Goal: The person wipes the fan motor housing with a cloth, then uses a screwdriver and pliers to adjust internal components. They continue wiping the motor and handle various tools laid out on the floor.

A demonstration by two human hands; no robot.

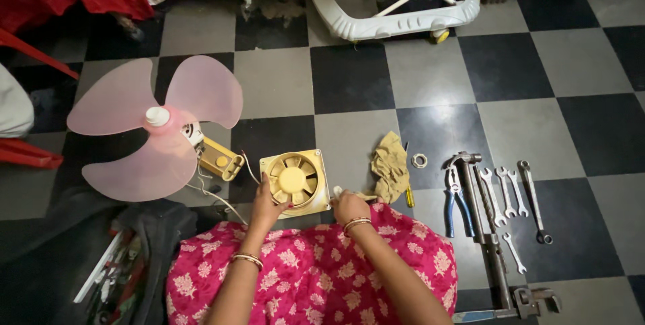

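A small square cream exhaust fan (295,180) lies flat on the checkered floor in front of my knees. My left hand (267,204) rests on its near left edge, fingers against the round blade housing. Just right of the fan, my right hand (351,205) is closed on a small pale tool (339,192) whose tip points at the fan's near right corner. Pink flowered cloth (316,271) covers my lap beneath both arms.
A pink three-blade fan (158,127) with a yellow motor part (220,160) and white wires lies at left. At right are a tan rag (391,167), a metal ring (419,160), blue-handled pliers (454,200), a hammer (470,184), several spanners (510,194) and a long clamp. A white plastic frame (396,2) stands beyond.
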